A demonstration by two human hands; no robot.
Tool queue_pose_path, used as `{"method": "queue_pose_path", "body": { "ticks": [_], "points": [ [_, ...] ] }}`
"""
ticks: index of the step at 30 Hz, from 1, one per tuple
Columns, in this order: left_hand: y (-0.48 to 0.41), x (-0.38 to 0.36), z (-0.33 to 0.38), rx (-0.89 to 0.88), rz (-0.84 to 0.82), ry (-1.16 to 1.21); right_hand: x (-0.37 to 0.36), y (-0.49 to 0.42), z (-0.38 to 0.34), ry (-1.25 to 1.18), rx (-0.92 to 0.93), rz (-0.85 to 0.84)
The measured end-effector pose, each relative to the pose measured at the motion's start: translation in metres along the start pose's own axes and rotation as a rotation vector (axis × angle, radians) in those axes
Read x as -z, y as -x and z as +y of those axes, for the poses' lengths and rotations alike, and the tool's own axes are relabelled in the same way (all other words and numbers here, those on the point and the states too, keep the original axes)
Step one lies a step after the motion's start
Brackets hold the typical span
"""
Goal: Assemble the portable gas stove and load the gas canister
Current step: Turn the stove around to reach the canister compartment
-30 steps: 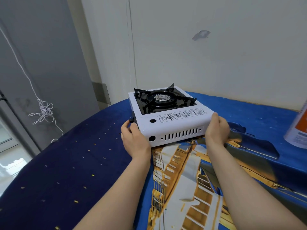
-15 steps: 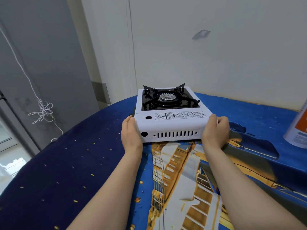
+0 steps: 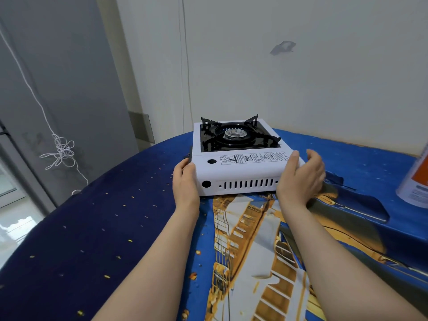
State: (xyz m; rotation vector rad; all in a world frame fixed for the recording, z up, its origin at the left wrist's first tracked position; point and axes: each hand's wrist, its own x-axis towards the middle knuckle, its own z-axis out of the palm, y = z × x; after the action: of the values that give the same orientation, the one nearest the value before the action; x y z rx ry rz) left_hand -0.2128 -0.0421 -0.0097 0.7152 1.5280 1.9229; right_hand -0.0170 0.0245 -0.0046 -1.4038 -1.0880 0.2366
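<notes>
Two bare hands frame a white stove [image 3: 240, 174] that sits flat on a bench [image 3: 104, 228] covered in a blue printed cloth, near the wall. Its vented side faces the person; the black pan support and burner [image 3: 234, 134] lie at the far end. At the right edge stands a white and orange canister [image 3: 415, 179], well apart from the stove and only partly visible. The left hand [image 3: 185, 181] presses flat against the stove's left end. The right hand [image 3: 301, 177] is loosely open at the right corner, thumb on top, fingers spread, gripping nothing. To do this step well, I judge, steady the stove square before opening the canister compartment.
</notes>
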Motion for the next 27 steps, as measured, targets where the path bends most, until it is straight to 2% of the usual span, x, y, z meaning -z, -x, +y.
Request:
{"method": "queue_pose_path", "body": {
  "ticks": [3,6,10,13,20,27],
  "points": [
    [-0.001,-0.001,-0.001,-0.033,-0.044,-0.003,0.002,0.008,-0.017,0.109,0.325,-0.062],
    [-0.003,-0.001,-0.001,-0.065,-0.072,-0.020,-0.002,0.018,-0.034,0.182,0.596,-0.266],
    [-0.010,0.002,0.000,-0.067,-0.086,-0.013,-0.013,0.036,-0.048,0.256,0.800,-0.534],
    [-0.011,0.003,-0.001,-0.146,-0.123,-0.080,-0.020,0.045,-0.048,0.352,0.860,-0.640],
    [-0.021,0.007,0.002,-0.261,-0.118,-0.176,-0.031,0.051,-0.056,0.478,0.867,-0.718],
    [-0.019,0.007,-0.002,-0.277,-0.175,-0.298,-0.037,0.049,-0.070,0.478,0.810,-0.802]
  ]
}}
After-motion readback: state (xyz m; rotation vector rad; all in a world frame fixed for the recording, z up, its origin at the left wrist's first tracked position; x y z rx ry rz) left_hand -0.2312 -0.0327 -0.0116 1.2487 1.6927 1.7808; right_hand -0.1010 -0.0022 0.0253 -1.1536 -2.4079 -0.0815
